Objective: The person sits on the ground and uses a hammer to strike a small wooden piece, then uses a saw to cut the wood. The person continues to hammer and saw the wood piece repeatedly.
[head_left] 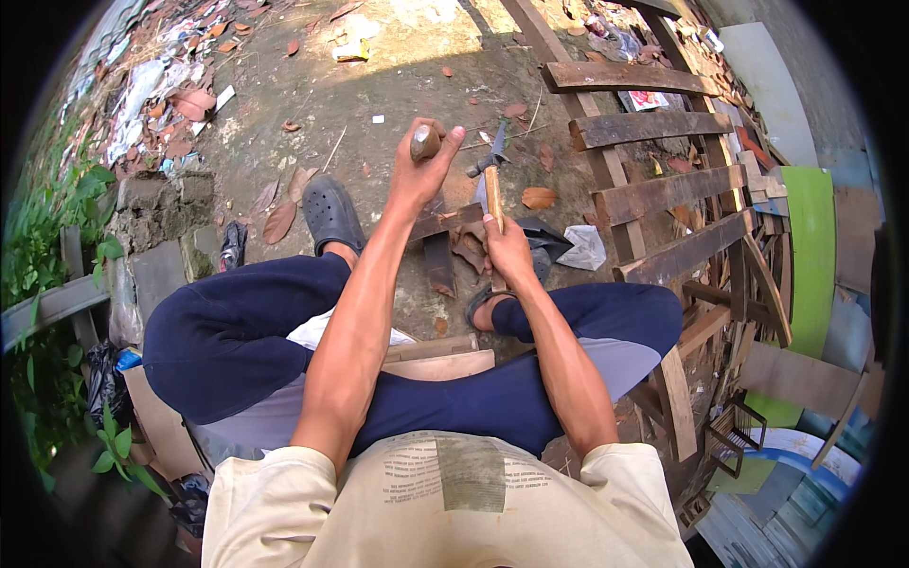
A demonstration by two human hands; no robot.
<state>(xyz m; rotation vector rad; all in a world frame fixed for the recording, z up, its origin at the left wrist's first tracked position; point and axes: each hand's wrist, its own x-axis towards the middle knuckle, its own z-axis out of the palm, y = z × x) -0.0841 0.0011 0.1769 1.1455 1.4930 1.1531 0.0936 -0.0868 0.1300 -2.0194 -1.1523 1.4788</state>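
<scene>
My left hand (421,180) is closed round a thick brown wooden handle (425,142), its rounded, pale-tipped end turned up towards me. The rest of that piece is hidden by the hand, so its kind is unclear. To the right and a little nearer, my right hand (509,250) grips a hammer (493,194) by its light wooden shaft. The dark metal head points away from me, above the ground. Under and between my hands, short dark wood pieces (438,260) lie crossed near my feet. The hammer and the left hand are apart.
On the right stands a slatted wooden frame (663,197), with a green panel (807,284) and scrap boards beyond. A concrete block (161,213) and plants (85,208) are on the left. Leaves and litter (151,95) cover parts of the ground. A crumpled white wrapper (582,247) lies by my right foot.
</scene>
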